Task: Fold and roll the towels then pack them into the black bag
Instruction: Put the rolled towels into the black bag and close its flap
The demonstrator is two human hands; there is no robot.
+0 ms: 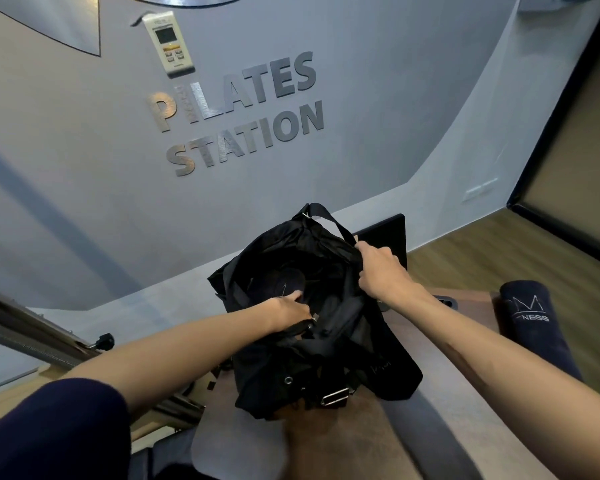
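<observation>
Head view: we see a grey wall (84,150) with metal letters (236,112) reading PILATES STATION and a remote (168,43) in a holder above them. Below it, a padded bench (447,393) carries the things. Bag (312,317), black, sits mid-bench toward the far edge, mouth pulled open, strap buckle (336,396) on its near side. Inside the mouth we make out a dark rolled towel (288,282), end-on. Second roll (537,323), navy with a white logo, lies at the bench's right edge, well apart from the bag. Right hand (381,268) grips the bag's far-right rim, fingers curled round the fabric, holding it up. Left hand (291,310) is at the near-left rim, fingers reaching into the opening; they touch the fabric there, but we cannot tell whether they pinch it or only press. Dark sleeve (49,434) shows at the lower left. Wood floor (465,258) on the right.
</observation>
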